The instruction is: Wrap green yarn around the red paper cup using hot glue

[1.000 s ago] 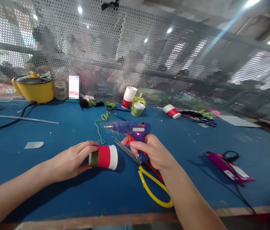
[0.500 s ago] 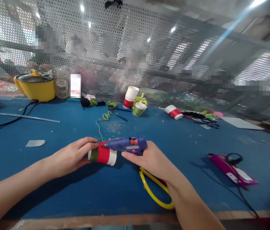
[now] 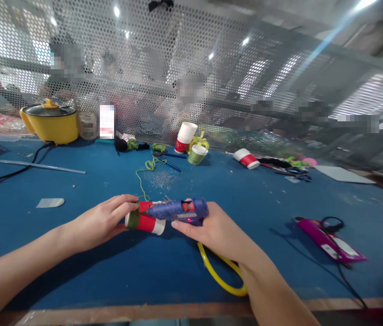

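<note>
Perforated mesh (image 3: 137, 86) backs your blue tabletop (image 3: 126, 276); yellow pot (image 3: 59, 129) at your ten o'clock. Your left hand (image 3: 108, 218) clamps the red-banded cup (image 3: 147, 223) at eleven; your right hand (image 3: 210, 230), apart, grips the blue glue gun (image 3: 169, 210) at twelve.

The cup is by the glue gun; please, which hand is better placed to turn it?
Probably the left hand: it holds the cup, while the right hand grips the glue gun.

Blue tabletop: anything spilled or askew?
Small pale specks lie strewn beyond the blue plastic glue gun, as if spilled; right of them, a red and white paper cup lies on its side.
</note>
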Tool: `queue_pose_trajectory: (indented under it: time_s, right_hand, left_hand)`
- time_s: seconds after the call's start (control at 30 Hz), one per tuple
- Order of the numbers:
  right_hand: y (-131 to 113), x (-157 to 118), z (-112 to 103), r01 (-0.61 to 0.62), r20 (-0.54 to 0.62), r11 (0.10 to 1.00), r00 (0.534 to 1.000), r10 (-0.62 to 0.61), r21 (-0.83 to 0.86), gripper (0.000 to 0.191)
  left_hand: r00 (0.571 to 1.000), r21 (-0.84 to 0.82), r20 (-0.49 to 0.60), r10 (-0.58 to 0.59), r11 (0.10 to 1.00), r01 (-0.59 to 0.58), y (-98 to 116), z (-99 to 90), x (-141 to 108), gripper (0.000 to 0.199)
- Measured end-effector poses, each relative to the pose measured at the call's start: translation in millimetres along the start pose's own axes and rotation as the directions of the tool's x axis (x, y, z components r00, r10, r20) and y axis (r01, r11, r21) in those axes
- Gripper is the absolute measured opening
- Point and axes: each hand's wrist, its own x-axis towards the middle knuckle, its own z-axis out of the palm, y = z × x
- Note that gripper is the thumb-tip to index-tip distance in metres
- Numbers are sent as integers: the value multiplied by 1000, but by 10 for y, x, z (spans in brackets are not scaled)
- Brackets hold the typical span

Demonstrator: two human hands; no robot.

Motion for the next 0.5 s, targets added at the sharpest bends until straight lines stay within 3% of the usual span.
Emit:
queue_pose_trajectory:
  time_s: [0.5]
  right_hand:
    - [-19, -9, -4, -16, -36, 1000, 999, 16, -11, 18]
  left_hand:
    - [996, 173, -35, 82, 982, -74, 9, 14, -8, 28]
